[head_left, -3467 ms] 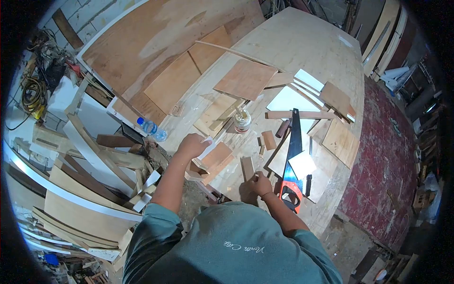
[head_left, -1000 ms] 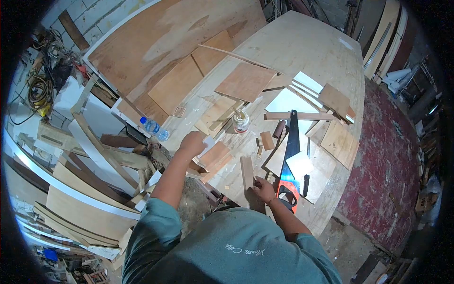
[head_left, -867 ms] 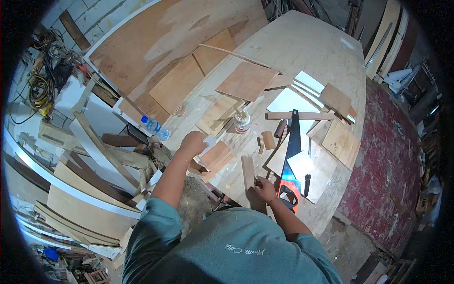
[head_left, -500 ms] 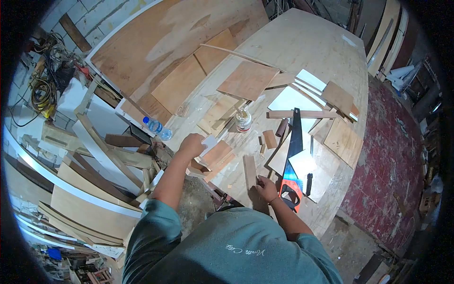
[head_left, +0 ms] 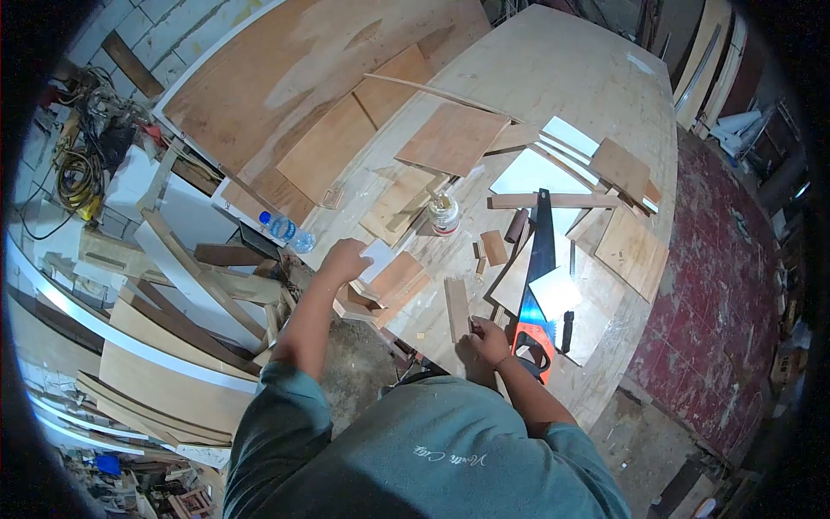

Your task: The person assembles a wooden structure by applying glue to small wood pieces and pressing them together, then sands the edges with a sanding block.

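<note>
- Wooden strip: we find it on the workbench, just ahead of the torso, its near end beside the right hand. We judge it light and stiff, with little tendency to slip; its edges may splinter. We would take hold across both long edges, near mid-length.
- Right hand: we see the fingers curled inward at the strip's right edge. We cannot tell whether they pinch the strip or some small item.
- Saw: we note its orange handle just right of this hand, blade directed away from the torso.
- Left hand: we see the fingers bent around the left edge of a white piece, apparently grasping it; the fingertips are hidden.
- White piece: we locate it beside the brown wooden pieces. We judge it thin, rigid, smooth and prone to chipping at the corners; we would support it by opposite edges.
- Jar: we see it upright, beyond both hands.
- Plywood panel: we find it beyond the jar.
</note>
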A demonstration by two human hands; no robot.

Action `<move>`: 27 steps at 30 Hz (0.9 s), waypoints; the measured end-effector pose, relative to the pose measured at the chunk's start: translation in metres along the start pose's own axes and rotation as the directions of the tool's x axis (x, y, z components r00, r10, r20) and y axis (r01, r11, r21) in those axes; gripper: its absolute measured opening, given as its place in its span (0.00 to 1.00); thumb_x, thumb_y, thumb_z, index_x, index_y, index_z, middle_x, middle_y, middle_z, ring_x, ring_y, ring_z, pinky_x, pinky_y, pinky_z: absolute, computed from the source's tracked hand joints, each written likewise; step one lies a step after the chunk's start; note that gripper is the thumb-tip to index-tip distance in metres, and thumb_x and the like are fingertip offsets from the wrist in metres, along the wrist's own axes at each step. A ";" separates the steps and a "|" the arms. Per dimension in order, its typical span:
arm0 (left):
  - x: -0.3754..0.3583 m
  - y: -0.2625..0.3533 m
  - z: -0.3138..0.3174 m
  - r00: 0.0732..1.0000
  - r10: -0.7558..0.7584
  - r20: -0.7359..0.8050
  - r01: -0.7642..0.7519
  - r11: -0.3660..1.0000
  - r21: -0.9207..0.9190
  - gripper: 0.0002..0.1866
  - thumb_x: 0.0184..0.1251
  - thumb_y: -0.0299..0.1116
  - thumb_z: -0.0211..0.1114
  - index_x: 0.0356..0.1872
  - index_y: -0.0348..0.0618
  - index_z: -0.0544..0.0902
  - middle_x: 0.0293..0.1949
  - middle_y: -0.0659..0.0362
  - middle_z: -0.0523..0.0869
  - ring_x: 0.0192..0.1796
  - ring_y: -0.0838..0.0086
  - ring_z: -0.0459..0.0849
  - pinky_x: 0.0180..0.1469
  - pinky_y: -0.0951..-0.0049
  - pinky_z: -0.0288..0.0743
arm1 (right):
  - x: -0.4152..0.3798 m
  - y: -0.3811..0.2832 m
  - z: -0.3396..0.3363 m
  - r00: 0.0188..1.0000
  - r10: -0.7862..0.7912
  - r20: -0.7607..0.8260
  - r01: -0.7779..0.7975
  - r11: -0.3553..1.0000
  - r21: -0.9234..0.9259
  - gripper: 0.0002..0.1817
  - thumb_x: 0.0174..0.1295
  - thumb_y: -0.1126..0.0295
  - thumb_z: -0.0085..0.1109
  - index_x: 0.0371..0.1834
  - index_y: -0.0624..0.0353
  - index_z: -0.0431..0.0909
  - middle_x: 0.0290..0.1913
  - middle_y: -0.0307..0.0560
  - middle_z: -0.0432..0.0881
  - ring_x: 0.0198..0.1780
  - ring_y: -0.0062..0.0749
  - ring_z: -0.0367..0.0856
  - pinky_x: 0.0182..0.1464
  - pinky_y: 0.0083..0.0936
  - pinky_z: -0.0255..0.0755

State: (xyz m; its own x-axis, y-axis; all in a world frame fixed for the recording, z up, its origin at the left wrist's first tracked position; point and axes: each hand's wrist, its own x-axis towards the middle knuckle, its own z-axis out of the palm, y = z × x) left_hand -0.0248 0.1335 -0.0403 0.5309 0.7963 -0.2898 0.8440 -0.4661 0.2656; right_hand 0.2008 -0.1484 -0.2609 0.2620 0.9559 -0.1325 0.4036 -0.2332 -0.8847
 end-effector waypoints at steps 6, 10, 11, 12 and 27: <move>0.004 -0.001 -0.003 1.000 -0.010 0.020 0.009 1.000 0.019 0.17 0.53 0.40 0.68 0.42 0.41 0.85 0.42 0.44 0.84 0.47 0.52 0.82 0.51 0.59 0.75 | 0.002 0.001 0.001 1.000 -0.022 -0.018 0.024 0.996 0.086 0.26 0.56 0.74 0.62 0.60 0.64 0.71 0.50 0.57 0.79 0.49 0.38 0.82 0.53 0.29 0.76; 0.003 -0.001 -0.003 1.000 -0.016 0.018 0.016 1.000 -0.015 0.18 0.53 0.41 0.68 0.42 0.41 0.85 0.41 0.44 0.84 0.47 0.51 0.82 0.51 0.58 0.75 | 0.003 0.000 -0.001 1.000 0.013 -0.003 -0.013 0.997 0.078 0.26 0.56 0.74 0.62 0.60 0.65 0.71 0.49 0.56 0.79 0.49 0.38 0.82 0.53 0.29 0.76; 0.002 -0.001 -0.003 1.000 0.000 -0.007 0.000 1.000 0.007 0.18 0.53 0.41 0.68 0.42 0.41 0.85 0.41 0.44 0.84 0.46 0.51 0.82 0.51 0.58 0.75 | 0.003 0.002 0.001 1.000 -0.003 -0.019 0.004 0.997 0.076 0.26 0.56 0.74 0.62 0.59 0.65 0.71 0.49 0.56 0.79 0.49 0.38 0.82 0.52 0.29 0.76; 0.002 0.000 -0.003 0.999 0.015 -0.031 -0.015 0.999 0.030 0.18 0.53 0.41 0.68 0.42 0.41 0.85 0.40 0.44 0.84 0.46 0.51 0.82 0.51 0.58 0.75 | 0.003 0.001 0.000 1.000 -0.002 -0.021 0.004 0.997 0.076 0.26 0.56 0.74 0.62 0.59 0.65 0.71 0.49 0.56 0.79 0.49 0.38 0.82 0.52 0.29 0.76; -0.063 0.039 0.006 0.977 -0.209 0.034 -0.016 -0.235 -0.972 0.22 0.65 0.32 0.62 0.58 0.35 0.72 0.52 0.54 0.81 0.51 0.67 0.81 0.47 0.66 0.79 | -0.007 -0.152 -0.062 0.923 -0.277 -0.266 0.345 0.903 0.257 0.26 0.52 0.73 0.66 0.56 0.61 0.74 0.55 0.51 0.77 0.57 0.38 0.76 0.55 0.32 0.74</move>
State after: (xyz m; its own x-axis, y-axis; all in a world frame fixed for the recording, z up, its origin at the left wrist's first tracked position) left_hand -0.0250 0.0628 -0.0167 0.3448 0.8624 -0.3705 -0.2809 0.4715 0.8360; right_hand 0.1915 -0.1301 -0.0977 0.3634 0.8997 0.2418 0.2296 0.1651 -0.9592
